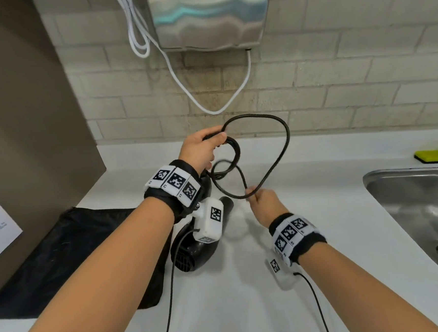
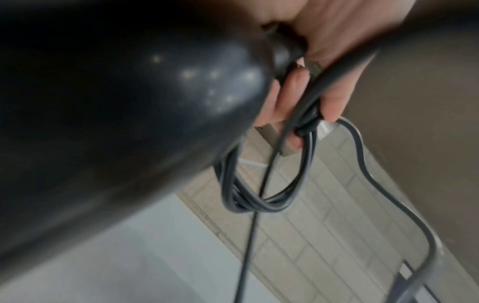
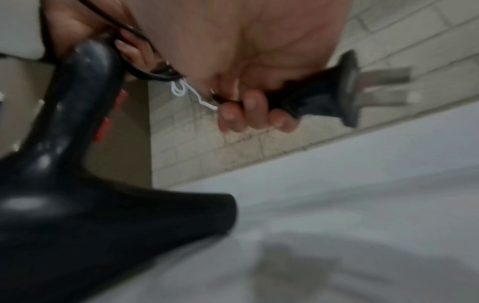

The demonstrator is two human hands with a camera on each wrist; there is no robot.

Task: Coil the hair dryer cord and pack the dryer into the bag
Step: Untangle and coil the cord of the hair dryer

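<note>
Above the counter (image 1: 322, 209), both hands grip the cord (image 1: 278, 158): left hand (image 1: 200, 149) coils, right hand (image 1: 265, 204) plug.

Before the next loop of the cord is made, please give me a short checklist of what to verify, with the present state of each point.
1. Left hand holds the finished loops of the cord together: ok.
2. Right hand grips the plug end, prongs pointing away from the palm: ok.
3. The big free loop between the hands hangs without a knot: ok in the head view.
4. Hair dryer is steady: cannot tell whether it rests on the counter or hangs.
5. Bag lies ready beside the dryer: ok; whether its mouth is open, cannot tell.
6. Cord stays away from the sink: ok.
</note>
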